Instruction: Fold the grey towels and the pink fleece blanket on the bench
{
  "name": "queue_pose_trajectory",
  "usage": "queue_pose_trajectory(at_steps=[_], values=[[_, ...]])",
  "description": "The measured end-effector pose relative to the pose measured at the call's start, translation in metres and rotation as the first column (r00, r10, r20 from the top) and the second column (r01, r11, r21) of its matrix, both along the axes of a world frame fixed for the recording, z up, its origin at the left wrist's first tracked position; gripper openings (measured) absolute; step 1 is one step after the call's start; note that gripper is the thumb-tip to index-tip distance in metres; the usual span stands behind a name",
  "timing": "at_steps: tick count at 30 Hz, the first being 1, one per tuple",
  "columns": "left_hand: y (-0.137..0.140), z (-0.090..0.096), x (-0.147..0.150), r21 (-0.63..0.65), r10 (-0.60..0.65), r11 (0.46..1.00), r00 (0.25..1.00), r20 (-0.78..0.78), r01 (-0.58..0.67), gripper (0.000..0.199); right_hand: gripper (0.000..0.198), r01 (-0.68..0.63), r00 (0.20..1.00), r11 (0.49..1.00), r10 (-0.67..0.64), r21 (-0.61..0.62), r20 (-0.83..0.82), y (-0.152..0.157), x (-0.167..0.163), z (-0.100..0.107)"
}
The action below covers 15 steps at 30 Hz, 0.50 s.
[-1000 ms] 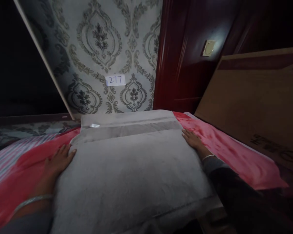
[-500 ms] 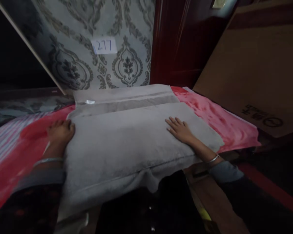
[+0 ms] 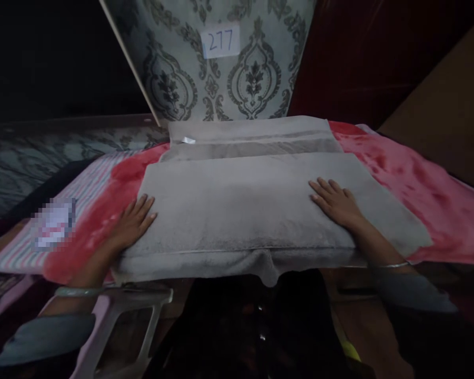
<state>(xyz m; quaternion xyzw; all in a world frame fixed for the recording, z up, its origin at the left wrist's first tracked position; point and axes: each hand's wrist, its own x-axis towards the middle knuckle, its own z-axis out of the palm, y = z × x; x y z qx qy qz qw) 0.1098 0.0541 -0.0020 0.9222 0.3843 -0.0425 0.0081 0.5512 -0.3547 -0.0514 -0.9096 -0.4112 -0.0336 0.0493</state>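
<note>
Grey cloth: I'm looking at a broad, grey, plush rectangular cloth [image 3: 237,200] that is lying spread out in the middle, its near edge drooping into a small bunched fold [image 3: 266,268].
Far strip: beyond it a pale grey fabric band [image 3: 256,150] is running along the back, a small shiny white tag [image 3: 188,140] showing on its left part; whether band and cloth are one piece, I'm not able to tell.
Left hand: my left hand [image 3: 132,221] is lying flat, fingers spread, gripping nothing; it's reaching over the cloth's left edge, probably steadying that side.
Right hand: my right hand [image 3: 337,204] is resting palm down, fingers fanned, on top, just inside the slanting right edge, likely balancing the left and keeping the pile smooth.
Underlayer: a red-and-pink plush blanket [image 3: 414,173] is showing on both sides, seemingly serving as padding; what is bearing it all, I'm not seeing.
Left end: a pastel-striped cloth [image 3: 97,173] is sticking out past the red.
Backdrop: a white paper label reading 277 [image 3: 221,40] is hanging on grey damask wallpaper [image 3: 255,79], presumably numbering the spot.
</note>
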Motion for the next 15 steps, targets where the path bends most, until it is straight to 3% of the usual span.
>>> queue_pose_trajectory(at_steps=[4, 7, 11, 13, 15], values=[[-0.007, 0.011, -0.022, 0.049, 0.067, 0.997, 0.997, -0.031, -0.066, 0.059, 0.063, -0.024, 0.999, 1.000, 0.024, 0.011, -0.026, -0.007, -0.001, 0.001], [-0.034, 0.022, 0.007, 0.154, 0.079, 0.985, 0.996, 0.033, -0.083, 0.055, 0.063, -0.018, 0.996, 1.000, 0.019, 0.014, -0.082, -0.003, -0.017, 0.008], [-0.103, 0.022, 0.081, 0.142, -0.242, 0.965, 0.960, 0.141, 0.222, 0.054, 0.059, -0.151, 0.984, 0.984, 0.159, 0.091, -0.082, 0.030, -0.067, 0.021], [-0.137, 0.013, 0.112, 0.100, -0.420, 0.907, 0.893, 0.159, 0.409, 0.056, 0.057, -0.287, 0.954, 0.951, 0.294, 0.114, -0.050, 0.049, -0.094, 0.022], [-0.160, 0.002, 0.128, 0.064, -0.503, 0.864, 0.846, 0.175, 0.500, 0.059, 0.057, -0.352, 0.935, 0.932, 0.355, 0.081, -0.021, 0.062, -0.115, 0.021]])
